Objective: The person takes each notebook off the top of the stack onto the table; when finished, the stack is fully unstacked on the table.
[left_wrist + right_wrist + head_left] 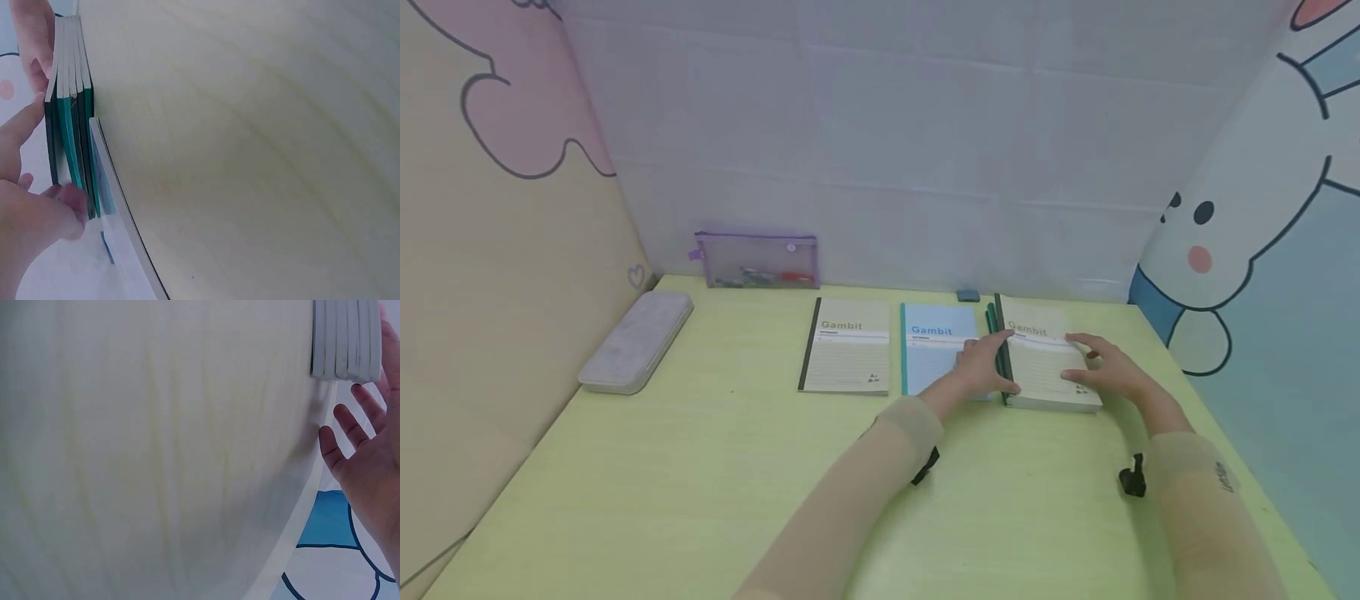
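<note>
Both hands (981,367) on notebook stack (1048,367)

Desk (700,467) pale yellow-green; notebook (934,350) light blue; pouch (757,260) purple mesh; case (636,340) grey.

Head: high, looking forward and down over the notebook stack (1048,367).
Left wrist: close at the stack's (72,119) spine side.
Right wrist: close at its (345,339) page-edge side.
Shared: the stack.

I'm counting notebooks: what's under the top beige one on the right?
Under the top beige notebook lie more notebooks, dark and teal spines showing. Their covers are hidden.
</note>
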A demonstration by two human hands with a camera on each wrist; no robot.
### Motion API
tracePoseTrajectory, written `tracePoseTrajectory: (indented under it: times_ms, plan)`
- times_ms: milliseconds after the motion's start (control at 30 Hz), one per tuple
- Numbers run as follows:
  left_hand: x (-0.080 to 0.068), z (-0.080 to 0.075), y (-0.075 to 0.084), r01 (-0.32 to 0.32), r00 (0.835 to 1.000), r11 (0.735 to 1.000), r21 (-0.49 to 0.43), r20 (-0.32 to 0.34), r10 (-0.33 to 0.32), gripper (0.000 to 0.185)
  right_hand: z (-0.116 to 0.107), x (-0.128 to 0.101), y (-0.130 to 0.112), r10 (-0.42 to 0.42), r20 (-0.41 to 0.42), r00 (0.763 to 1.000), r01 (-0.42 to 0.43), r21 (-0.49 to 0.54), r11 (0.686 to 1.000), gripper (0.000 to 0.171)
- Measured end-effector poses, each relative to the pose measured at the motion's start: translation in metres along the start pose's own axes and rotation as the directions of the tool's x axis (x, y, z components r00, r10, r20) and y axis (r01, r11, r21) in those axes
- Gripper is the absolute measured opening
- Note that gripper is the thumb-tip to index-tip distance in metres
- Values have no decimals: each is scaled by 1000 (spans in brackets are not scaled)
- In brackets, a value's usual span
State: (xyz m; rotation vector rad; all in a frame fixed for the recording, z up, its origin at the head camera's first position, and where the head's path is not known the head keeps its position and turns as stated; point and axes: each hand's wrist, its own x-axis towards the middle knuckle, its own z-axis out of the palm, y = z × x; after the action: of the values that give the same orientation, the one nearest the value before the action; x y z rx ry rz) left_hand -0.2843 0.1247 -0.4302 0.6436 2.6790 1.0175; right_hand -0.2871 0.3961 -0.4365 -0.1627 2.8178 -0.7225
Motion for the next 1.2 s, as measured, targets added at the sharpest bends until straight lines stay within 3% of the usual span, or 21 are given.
tracePoseTrajectory:
  times_ms: [100,200,300,367,567,767,1033,1200]
  plan:
    - [0,-1,1,-25,1000,985,-168,-12,24,95,1,1,2,-15,-3,1000,15,-2,1000,94]
    - [-1,-2,2,-24,1000,940,-340,-19,18,96,3,2,4,-35,-11,999,35,-7,999,94]
    - [-1,-2,3,-2,1000,906,-424,-19,-6,97,5,3,4,-56,-22,998,56,-11,998,93]
    - [-1,-2,3,9,1000,905,-425,-12,-16,98,6,2,3,-76,-31,997,75,-20,997,92]
    - [-4,-4,3,-5,1000,943,-333,4,7,100,6,0,-1,-149,-64,987,147,-35,988,88]
    - [-9,-5,4,-73,997,949,-308,-5,75,99,2,-6,-4,-96,-68,993,99,33,995,91]
    - [-14,-20,9,-109,994,913,-393,-56,94,98,-15,-18,-22,-146,-143,979,165,125,978,74]
    - [-15,-39,8,-103,994,889,-445,-70,80,97,-24,-21,-39,-183,-121,976,203,182,962,70]
